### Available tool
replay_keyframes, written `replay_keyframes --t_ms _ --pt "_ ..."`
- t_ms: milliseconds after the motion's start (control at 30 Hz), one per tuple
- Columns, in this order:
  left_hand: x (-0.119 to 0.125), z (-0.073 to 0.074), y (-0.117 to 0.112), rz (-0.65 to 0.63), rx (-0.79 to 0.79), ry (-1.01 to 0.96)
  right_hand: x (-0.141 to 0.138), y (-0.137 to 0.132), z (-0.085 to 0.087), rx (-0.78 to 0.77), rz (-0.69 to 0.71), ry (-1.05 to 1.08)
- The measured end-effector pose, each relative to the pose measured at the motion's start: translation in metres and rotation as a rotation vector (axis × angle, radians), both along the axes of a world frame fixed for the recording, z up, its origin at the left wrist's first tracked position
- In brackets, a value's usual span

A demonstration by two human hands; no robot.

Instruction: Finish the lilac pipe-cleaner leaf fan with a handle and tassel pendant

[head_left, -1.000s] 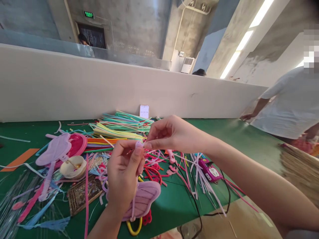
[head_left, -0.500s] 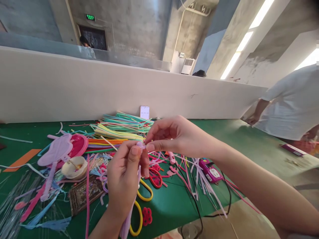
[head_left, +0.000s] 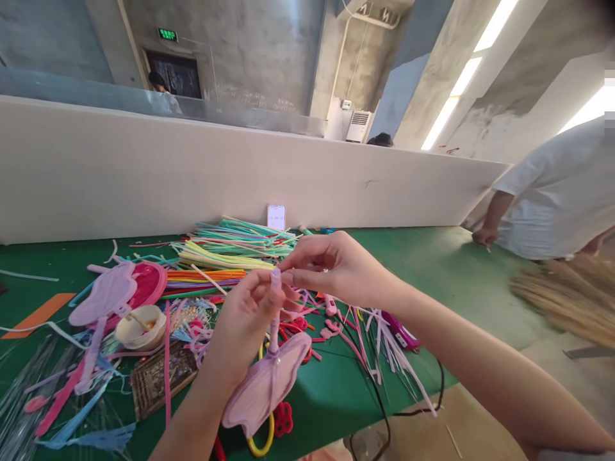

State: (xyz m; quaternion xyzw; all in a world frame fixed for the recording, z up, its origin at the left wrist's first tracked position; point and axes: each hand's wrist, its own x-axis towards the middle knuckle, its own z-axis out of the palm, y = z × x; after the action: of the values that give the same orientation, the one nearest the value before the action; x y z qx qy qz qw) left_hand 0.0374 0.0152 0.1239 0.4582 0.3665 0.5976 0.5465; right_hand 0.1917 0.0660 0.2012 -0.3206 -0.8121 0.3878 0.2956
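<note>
In my left hand (head_left: pixel 252 320) is a lilac pipe-cleaner fan (head_left: pixel 283 378), upside down, its handle upward and its wavy-edged flat head hanging below. A small pearl-like bead sits where handle and head meet. My left thumb and fingers are closed around the handle near its tip. The thumb and forefinger of my right hand (head_left: pixel 336 272) pinch together at the handle's end; whether a loose strand lies between them is too small to see. Yellow-handled scissors (head_left: pixel 263 442) lie beneath the fan, partly hidden by it, beside a red flower-shaped piece (head_left: pixel 283 419).
Bundled coloured pipe cleaners (head_left: pixel 225 256) lie behind my hands, before a propped phone (head_left: pixel 276 217). At left are another lilac fan (head_left: pixel 103 294), a small bowl (head_left: pixel 152 336) and blue tassels (head_left: pixel 103 434). A purple device (head_left: pixel 401 331), black cable (head_left: pixel 382 410) and straw bristles (head_left: pixel 567 294) are at right.
The fan has turned, so its broad head now shows below my hands and covers part of the scissors. A straw bundle has come into view beside the person at right.
</note>
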Motion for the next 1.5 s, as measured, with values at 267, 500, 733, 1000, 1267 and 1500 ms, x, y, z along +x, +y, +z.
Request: replay_keyframes --t_ms 267,500,733,1000,1267,1500 --pt "-0.003 0.006 -0.015 0.22 0.078 0.147 -0.001 -0.002 0.004 -0.204 0.085 0.1" --pt "-0.008 0.011 -0.01 -0.082 0.078 0.1 -0.004 0.001 -0.001 -0.191 0.155 0.197" --pt "-0.003 0.012 -0.011 0.122 0.107 0.119 -0.008 -0.003 -0.009 -0.117 0.01 0.213" --pt "-0.002 0.01 -0.014 0.264 0.177 0.103 0.002 -0.014 0.001 0.224 -0.07 0.075" --pt "0.006 0.003 -0.014 0.413 0.217 0.024 0.003 -0.029 -0.006 0.655 -0.079 -0.001" --pt "0.013 -0.003 -0.007 0.418 0.259 0.141 -0.005 -0.033 0.013 0.827 -0.071 -0.221"
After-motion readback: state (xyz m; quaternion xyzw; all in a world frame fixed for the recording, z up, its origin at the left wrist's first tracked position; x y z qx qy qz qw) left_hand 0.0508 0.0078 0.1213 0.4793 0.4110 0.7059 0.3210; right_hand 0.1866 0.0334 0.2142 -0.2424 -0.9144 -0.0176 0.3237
